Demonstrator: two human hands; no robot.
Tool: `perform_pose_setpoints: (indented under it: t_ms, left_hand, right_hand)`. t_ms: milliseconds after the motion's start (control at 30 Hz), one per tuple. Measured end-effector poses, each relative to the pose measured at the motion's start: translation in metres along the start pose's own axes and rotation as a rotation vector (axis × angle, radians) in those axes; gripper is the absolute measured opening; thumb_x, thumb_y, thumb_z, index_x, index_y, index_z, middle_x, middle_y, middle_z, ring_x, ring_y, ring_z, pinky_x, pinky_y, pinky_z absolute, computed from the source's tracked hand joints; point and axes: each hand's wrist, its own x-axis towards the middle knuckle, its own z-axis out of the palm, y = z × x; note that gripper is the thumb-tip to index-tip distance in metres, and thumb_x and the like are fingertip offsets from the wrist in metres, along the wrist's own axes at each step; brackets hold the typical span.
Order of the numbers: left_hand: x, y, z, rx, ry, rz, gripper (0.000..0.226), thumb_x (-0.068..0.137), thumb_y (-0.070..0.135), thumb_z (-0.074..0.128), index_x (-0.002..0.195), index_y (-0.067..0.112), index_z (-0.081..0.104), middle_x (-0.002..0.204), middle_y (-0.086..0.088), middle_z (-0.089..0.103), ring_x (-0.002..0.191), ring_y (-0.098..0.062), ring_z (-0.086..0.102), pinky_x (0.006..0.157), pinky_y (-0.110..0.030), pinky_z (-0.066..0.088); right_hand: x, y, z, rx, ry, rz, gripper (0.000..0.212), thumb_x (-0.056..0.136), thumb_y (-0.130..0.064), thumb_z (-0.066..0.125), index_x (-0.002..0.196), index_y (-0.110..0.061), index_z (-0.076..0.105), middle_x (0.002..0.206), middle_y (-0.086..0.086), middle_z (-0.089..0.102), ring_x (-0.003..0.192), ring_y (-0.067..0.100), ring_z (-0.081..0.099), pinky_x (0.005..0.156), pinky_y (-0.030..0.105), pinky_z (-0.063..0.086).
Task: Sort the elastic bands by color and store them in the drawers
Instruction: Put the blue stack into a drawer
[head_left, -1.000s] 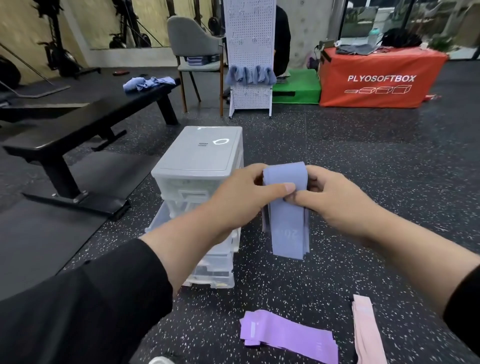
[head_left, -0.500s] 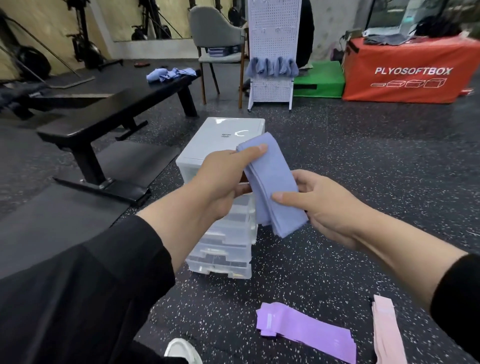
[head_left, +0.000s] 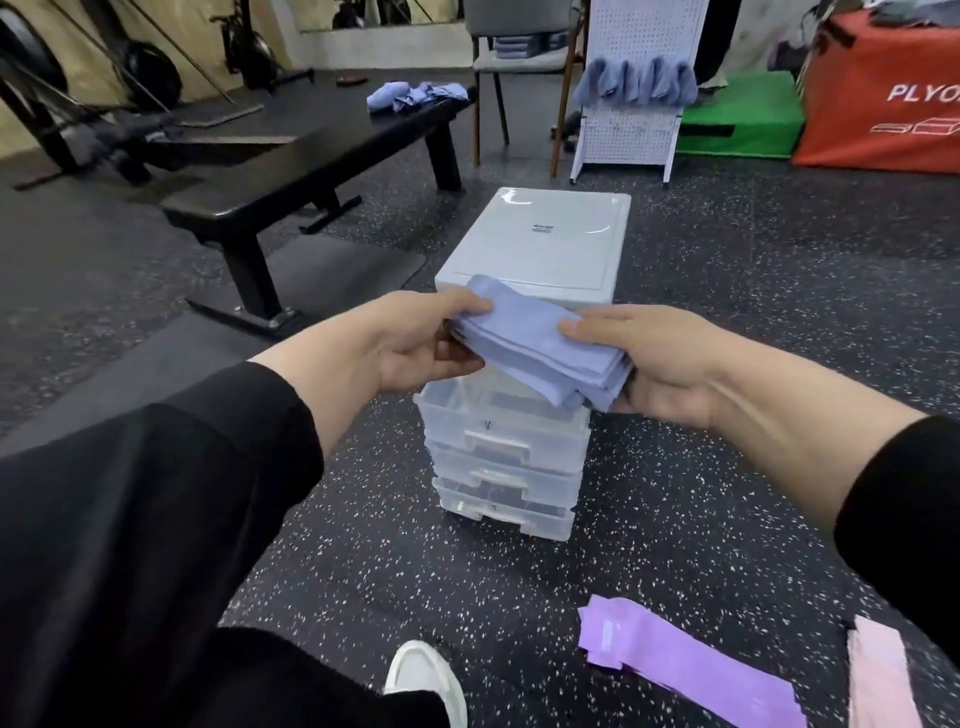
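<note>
Floor (head_left: 727, 322) nearest the person carries two bands awaiting sorting: a purple elastic band (head_left: 691, 670) lying flat and, just beside it to the right, a pink elastic band (head_left: 878, 680) partly cut off by the frame edge. A white shoe (head_left: 426, 675) shows at the bottom centre.

Above these, both hands hold a folded stack of blue elastic bands (head_left: 540, 340). The left hand (head_left: 410, 348) pinches the far end, fingers on top and thumb beneath. The right hand (head_left: 660, 364) cups the near end from below, thumb pressed on top. The stack is tilted, its left end higher, and hangs directly over the drawer unit (head_left: 540, 244).

The open drawer (head_left: 498, 415), second from the top as far as can be judged, is pulled forward beneath the stack. Its contents cannot be told through the clear plastic. Lower drawers appear closed.

Assessment: the step in hand is placing the blue stack into the open drawer. Recommended practice is to level the stack, keep both ends pinched so the layers do not fan out, and lower it with its long side along the drawer's width. Release only once the bands rest on the drawer floor. Loose edges hanging over the front rim would likely foul the drawer on closing.

Beyond the unit stand a black bench (head_left: 311, 171) carrying blue cloth, a white pegboard stand (head_left: 639, 130) and an orange box (head_left: 883, 98).
</note>
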Motion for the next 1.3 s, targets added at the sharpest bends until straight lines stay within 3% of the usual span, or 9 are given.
perform_pose_setpoints:
  t_ms: [233,433,533,700,833,967,1067,1200,1300]
  left_hand:
    - [0.049,-0.038,-0.035,-0.037,0.085,-0.064,0.012,0.093,0.022,0.069,0.093,0.013,0.061,0.085,-0.008,0.062,0.077,-0.022,0.064,0.075,-0.032,0.054]
    - [0.088,-0.073,-0.049,0.081,0.172,-0.069,0.008,0.091,0.018,0.069,0.094,0.012,0.066,0.077,-0.003,0.064,0.065,-0.016,0.059,0.069,-0.03,0.048]
    - [0.106,-0.078,-0.05,0.125,0.178,-0.015,0.009,0.091,0.017,0.069,0.098,0.012,0.068,0.087,-0.003,0.067,0.068,-0.014,0.059,0.074,-0.031,0.049]
    - [0.126,-0.081,-0.049,0.662,0.223,0.162,0.054,0.085,0.029,0.069,0.136,0.021,0.056,0.121,0.002,0.061,0.103,-0.018,0.061,0.076,-0.03,0.05]
    - [0.138,-0.082,-0.046,1.045,0.142,0.185,0.045,0.092,0.027,0.06,0.135,0.019,0.052,0.121,-0.006,0.064,0.105,-0.027,0.059,0.074,-0.032,0.042]
    - [0.149,-0.086,-0.039,1.416,0.121,0.197,0.032,0.091,0.034,0.055,0.12,0.022,0.049,0.099,-0.002,0.062,0.104,-0.029,0.06,0.096,-0.041,0.035]
    - [0.155,-0.089,-0.039,1.588,0.077,0.196,0.038,0.091,0.036,0.052,0.127,0.024,0.05,0.098,-0.001,0.064,0.103,-0.029,0.061,0.099,-0.045,0.029]
    - [0.157,-0.097,-0.043,1.758,0.033,0.211,0.035,0.09,0.032,0.051,0.124,0.026,0.054,0.094,0.001,0.06,0.097,-0.027,0.057,0.096,-0.046,0.027]
    - [0.161,-0.1,-0.047,1.835,0.049,0.311,0.035,0.092,0.04,0.052,0.124,0.027,0.06,0.119,0.001,0.061,0.112,-0.026,0.056,0.093,-0.046,0.03]
  right_hand:
    - [0.061,0.03,0.002,0.077,0.076,0.045,0.029,0.092,-0.002,0.064,0.121,-0.006,0.069,0.116,0.019,0.071,0.08,0.022,0.07,0.06,0.033,0.06]
    - [0.108,0.061,0.01,-0.153,0.209,0.074,0.029,0.087,-0.006,0.073,0.115,-0.012,0.068,0.113,0.018,0.073,0.099,0.03,0.07,0.096,0.055,0.055]
    - [0.127,0.069,0.006,-0.242,0.251,0.052,0.021,0.086,-0.008,0.072,0.104,-0.02,0.069,0.111,0.016,0.072,0.087,0.027,0.065,0.086,0.048,0.056]
    - [0.146,0.082,-0.006,-0.484,0.25,0.037,0.031,0.089,-0.015,0.071,0.12,-0.019,0.068,0.11,0.011,0.069,0.084,0.025,0.063,0.071,0.035,0.052]
    - [0.155,0.088,-0.007,-0.737,0.192,0.039,0.034,0.091,-0.019,0.069,0.124,-0.022,0.065,0.109,0.008,0.067,0.09,0.025,0.067,0.069,0.029,0.052]
    - [0.17,0.096,-0.006,-0.86,0.151,0.061,0.036,0.092,-0.016,0.064,0.128,-0.016,0.064,0.114,0.009,0.066,0.076,0.021,0.061,0.054,0.025,0.047]
    - [0.176,0.098,-0.005,-0.943,0.108,0.09,0.037,0.092,-0.013,0.063,0.129,-0.013,0.064,0.116,0.01,0.066,0.071,0.02,0.06,0.053,0.025,0.048]
    - [0.182,0.094,0.0,-1.252,0.006,0.139,0.034,0.092,-0.021,0.063,0.124,-0.008,0.067,0.112,0.014,0.072,0.082,0.028,0.07,0.074,0.033,0.057]
    - [0.183,0.096,0.006,-1.531,-0.038,0.115,0.038,0.093,-0.035,0.064,0.119,-0.008,0.069,0.108,0.011,0.073,0.098,0.03,0.068,0.085,0.034,0.055]
